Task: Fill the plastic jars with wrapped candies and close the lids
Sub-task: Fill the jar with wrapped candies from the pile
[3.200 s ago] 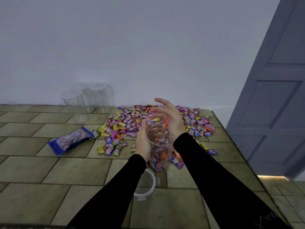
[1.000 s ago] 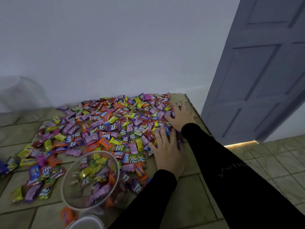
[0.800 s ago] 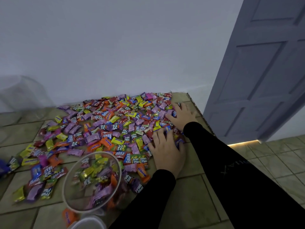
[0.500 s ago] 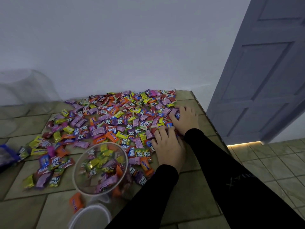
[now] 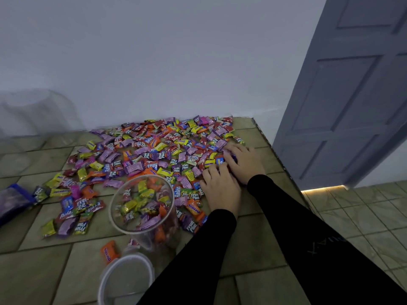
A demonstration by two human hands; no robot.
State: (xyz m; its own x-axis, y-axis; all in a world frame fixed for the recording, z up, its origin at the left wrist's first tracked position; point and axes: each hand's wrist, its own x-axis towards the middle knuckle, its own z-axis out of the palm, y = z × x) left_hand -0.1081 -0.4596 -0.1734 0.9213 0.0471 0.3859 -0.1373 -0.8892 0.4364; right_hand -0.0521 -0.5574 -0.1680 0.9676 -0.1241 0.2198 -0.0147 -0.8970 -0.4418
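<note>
A clear plastic jar (image 5: 142,208) stands open near the front of the tiled table, partly filled with wrapped candies. Its white-rimmed lid (image 5: 125,280) lies flat just in front of it. A wide pile of wrapped candies (image 5: 158,155) covers the table behind and beside the jar. My left hand (image 5: 220,188) lies palm down on the pile's right fringe, its fingers bent over candies. My right hand (image 5: 244,161) sits just behind it, close to the table's right edge, fingers curled round a few candies. Both hands touch each other, to the right of the jar.
Empty clear jars (image 5: 37,113) stand blurred at the far left by the wall. A blue candy bag (image 5: 13,201) lies at the left edge. One orange candy (image 5: 109,253) lies by the lid. The table's right edge (image 5: 277,159) drops to the floor beside a grey door (image 5: 352,95).
Both hands left the jar and went to the pile's right fringe. In the last second their flat fingers have curled inward over the candies and the hands have drawn closer together.
</note>
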